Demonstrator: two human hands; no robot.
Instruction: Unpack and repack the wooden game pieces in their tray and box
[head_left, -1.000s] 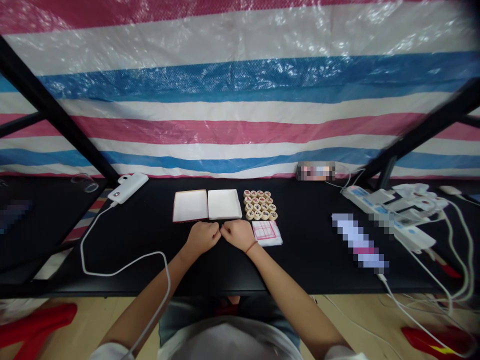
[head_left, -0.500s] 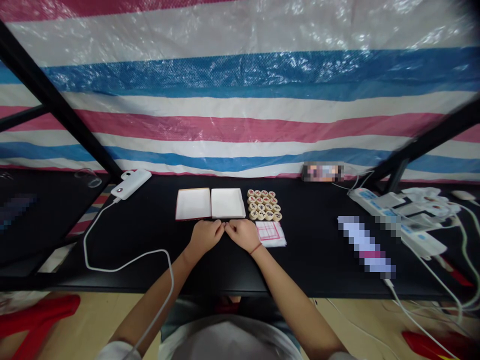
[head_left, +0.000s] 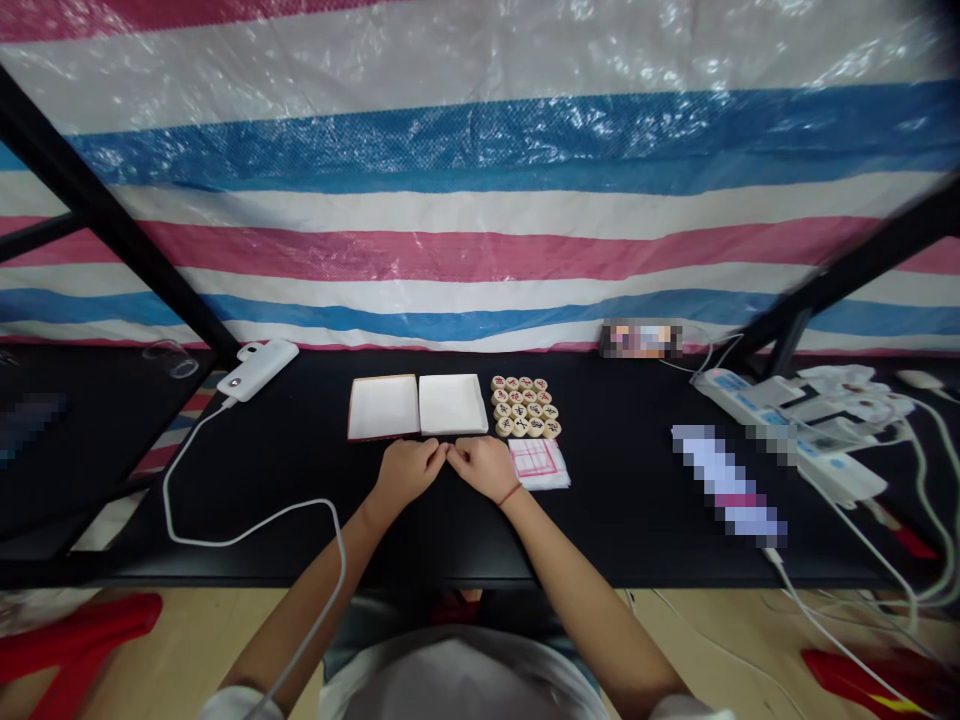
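My left hand (head_left: pixel 407 470) and my right hand (head_left: pixel 480 468) rest on the black table (head_left: pixel 615 400), curled with their fingertips meeting and nothing in them. Just behind my left hand lies an open white box (head_left: pixel 383 407) with a red rim, and a white square tray (head_left: pixel 452 404) stands beside it, nearest both hands. Round wooden Chinese chess pieces (head_left: pixel 523 406) sit in a tight block to the right of the tray. A folded white cloth with a red grid (head_left: pixel 538 463) lies right next to my right hand.
A white power bank (head_left: pixel 259 367) stands at the back left, its white cable (head_left: pixel 225 540) looping across the table. At the right are a power strip (head_left: pixel 750 398) and tangled white cords. A pixelated object (head_left: pixel 727 487) lies nearer. A striped tarp (head_left: pixel 480 250) hangs behind.
My hands have stayed together at the same spot on the table. The whole view has shifted only slightly, and no object has moved.
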